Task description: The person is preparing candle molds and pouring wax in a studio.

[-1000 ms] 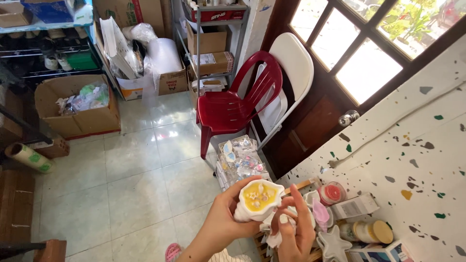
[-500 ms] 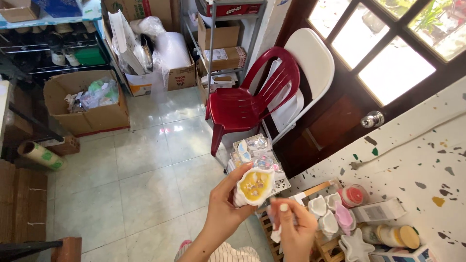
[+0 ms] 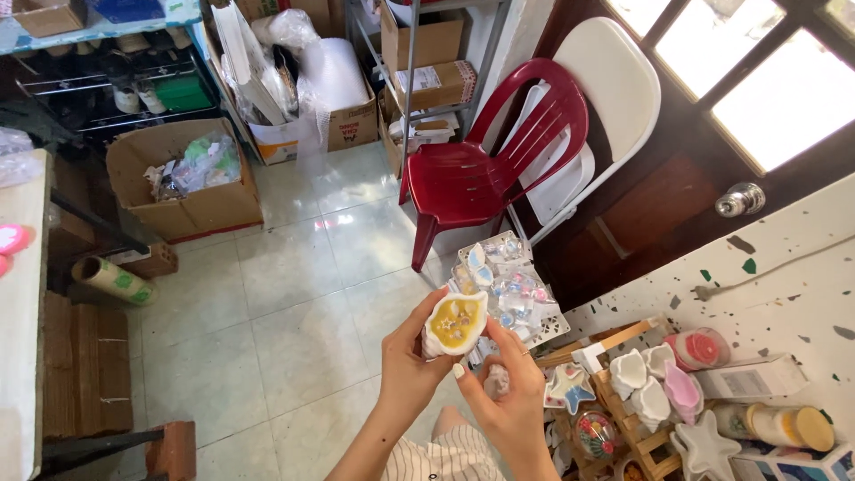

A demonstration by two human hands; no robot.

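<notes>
i see my left hand [image 3: 411, 367] has lifted the shell-shaped dish [image 3: 454, 322] of yellow filling higher, fingers clamped on its rim; my right hand [image 3: 509, 399], fingers curled under, has closed in beside it, above the wooden rack [image 3: 643, 426] of moulds.

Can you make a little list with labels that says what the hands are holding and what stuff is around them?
left hand: holds a white shell dish with yellow filling, tilted toward the camera
right hand: beside the dish, pinching a small clear wrapper
behind the dish: white tray of small wrapped pieces
right: wooden rack with white and pink shells and star shapes
floor: red chair, white folding chair, cardboard box
</notes>
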